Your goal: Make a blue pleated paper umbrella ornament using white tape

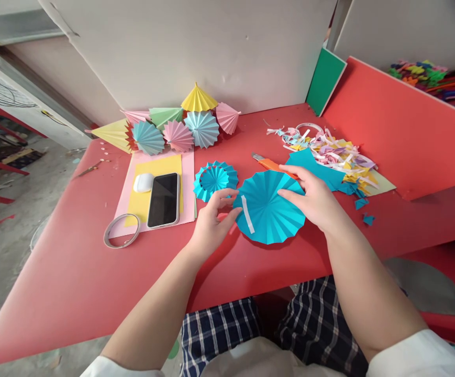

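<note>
Head view: a person is sitting at a red table, keeping a blue pleated disc in front of them, near the middle of the table's front edge.
Left hand: thumb and forefinger are curving toward the disc's left rim, tips slightly apart; whether they are pinching the paper, one cannot tell.
Right hand: it is gripping the disc's right side, thumb resting on the upper face, forefinger lying along the far rim; the remaining fingers are mostly hiding from view.
White strip: it is lying across the pleats beside the left rim, apparently tape.
Disc's progress: the pleats are already fanning into a full round, and the strip is sitting in place; judged so, folding is looking done. The form is staying broad and shallow rather than peaked, so shaping is seeming unfinished; how much is left, one cannot tell.
Small blue pleated piece: it is lying just beyond the left hand.
Paper umbrellas: several are standing or lying by the back edge, looking complete.
Orange cutter: it is lying just beyond the disc.
Paper scraps: they are heaping toward the back right corner.
Tape roll: it is resting near the left edge, beside a phone.
</note>
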The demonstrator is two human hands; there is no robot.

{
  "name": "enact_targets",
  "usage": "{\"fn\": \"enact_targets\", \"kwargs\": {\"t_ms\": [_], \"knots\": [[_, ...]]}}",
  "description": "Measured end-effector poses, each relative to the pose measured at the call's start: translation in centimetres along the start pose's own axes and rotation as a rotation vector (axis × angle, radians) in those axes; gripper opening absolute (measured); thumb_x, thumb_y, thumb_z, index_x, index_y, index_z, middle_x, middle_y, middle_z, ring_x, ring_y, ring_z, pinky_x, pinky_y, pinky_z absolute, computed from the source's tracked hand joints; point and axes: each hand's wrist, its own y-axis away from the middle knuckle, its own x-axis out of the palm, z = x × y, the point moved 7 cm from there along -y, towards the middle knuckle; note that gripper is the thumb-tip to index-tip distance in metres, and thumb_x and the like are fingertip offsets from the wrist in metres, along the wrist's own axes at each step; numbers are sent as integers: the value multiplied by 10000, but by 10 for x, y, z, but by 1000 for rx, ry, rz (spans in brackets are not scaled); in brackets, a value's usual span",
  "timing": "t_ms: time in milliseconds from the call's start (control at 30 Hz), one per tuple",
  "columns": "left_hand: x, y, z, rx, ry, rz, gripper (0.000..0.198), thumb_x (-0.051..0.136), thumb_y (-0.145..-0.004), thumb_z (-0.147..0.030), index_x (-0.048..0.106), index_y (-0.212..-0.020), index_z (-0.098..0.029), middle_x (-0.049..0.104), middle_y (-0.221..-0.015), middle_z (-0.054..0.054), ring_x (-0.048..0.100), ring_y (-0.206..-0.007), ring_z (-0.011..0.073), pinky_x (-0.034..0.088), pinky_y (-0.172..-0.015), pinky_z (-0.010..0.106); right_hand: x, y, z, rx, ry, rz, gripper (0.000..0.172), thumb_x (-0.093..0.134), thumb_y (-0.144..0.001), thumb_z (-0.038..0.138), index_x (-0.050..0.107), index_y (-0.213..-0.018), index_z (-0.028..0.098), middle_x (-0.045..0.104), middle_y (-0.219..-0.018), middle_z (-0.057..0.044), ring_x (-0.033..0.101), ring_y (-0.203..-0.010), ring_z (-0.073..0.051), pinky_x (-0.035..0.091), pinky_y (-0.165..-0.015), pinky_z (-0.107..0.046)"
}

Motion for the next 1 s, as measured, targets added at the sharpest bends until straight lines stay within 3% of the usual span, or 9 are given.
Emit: {"fn": "enact_targets", "kwargs": {"t_ms": [167,300,600,733,833,1000], "knots": [[3,0,-7,76,-62,57,164,569,-834,-286,591,-978,-212,666,-997,42,631,-907,161,529,-796,296,1,0,-1,7,30,7,453,584,-799,256,507,-1245,279,584,-1245,-49,532,-1171,-236,479,-947,-428],[9,0,-5,67,-135,137,343,632,-791,-320,605,-1126,-255,671,-1089,26,635,-941,175,539,-815,290,1,0,-2,10,36,4,455,584,-799,256,506,-1247,276,577,-1253,-52,537,-1161,-232,488,-936,-417],[-1,1,-2,50,-170,-40,242,611,-803,-333,705,-1004,-235,724,-981,24,678,-901,211,572,-797,329,5,2,8,-24,73,49,444,578,-811,314,498,-1248,311,552,-1293,-18,516,-1184,-250,505,-901,-418],[-8,2,-7,83,-243,-127,191,601,-813,-317,723,-940,-244,734,-935,9,688,-838,195,573,-764,313,5,4,14,-6,87,58,435,593,-800,286,518,-1228,318,597,-1233,-13,637,-953,-223,553,-759,-373],[-11,3,-9,118,-260,-173,178,583,-827,-304,727,-908,-237,738,-896,10,687,-819,185,565,-736,293,7,6,17,10,88,61,446,595,-797,276,515,-1233,324,605,-1219,-8,655,-849,-206,559,-677,-349],[-11,3,-8,92,-261,-173,167,566,-835,-312,700,-889,-228,728,-887,14,672,-815,169,541,-722,271,11,6,17,-9,84,55,433,587,-800,274,523,-1227,308,622,-1184,-15,631,-956,-214,542,-775,-355]]}}
